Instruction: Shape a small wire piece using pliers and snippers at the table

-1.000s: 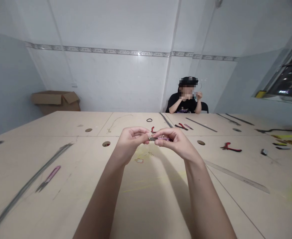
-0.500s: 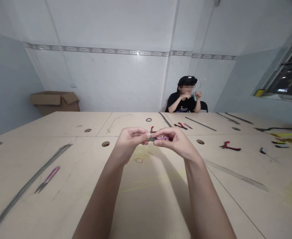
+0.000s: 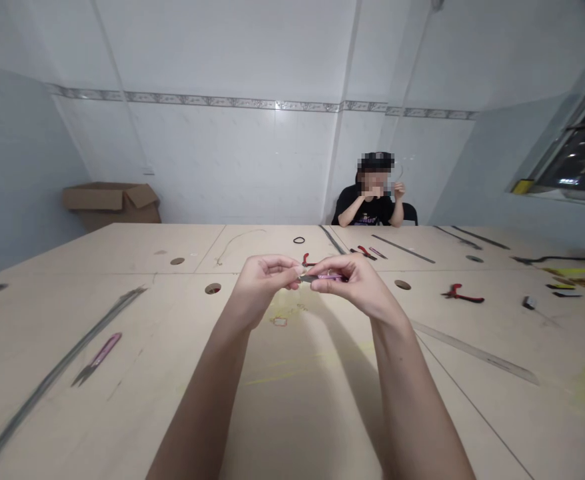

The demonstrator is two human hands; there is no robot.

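Note:
Over the middle of the table, my right hand (image 3: pixel 345 277) is closed around a pair of pink-handled thread snips (image 3: pixel 330 277), their dark blades pointing left. My left hand (image 3: pixel 272 275) is closed in a pinch at the blade tips, on something small and pale that I cannot make out. The fingertips of both hands are close together. Just behind them, red-handled pliers (image 3: pixel 306 259) are partly hidden by my right hand. A small label with a red border (image 3: pixel 279 322) lies on the table (image 3: pixel 292 413) below my hands.
A second pair of pink snips (image 3: pixel 97 359) lies at left beside a long dark strip (image 3: pixel 67 367). To the right are red pliers (image 3: pixel 462 295) and a steel ruler (image 3: pixel 477 352). Across the table sits a person (image 3: pixel 367 203). A cardboard box (image 3: pixel 110 203) stands at the far left.
The view has shifted very slightly. Both hands keep nearly the same pose, with the snips still in my right hand and the pinch of my left hand unchanged.

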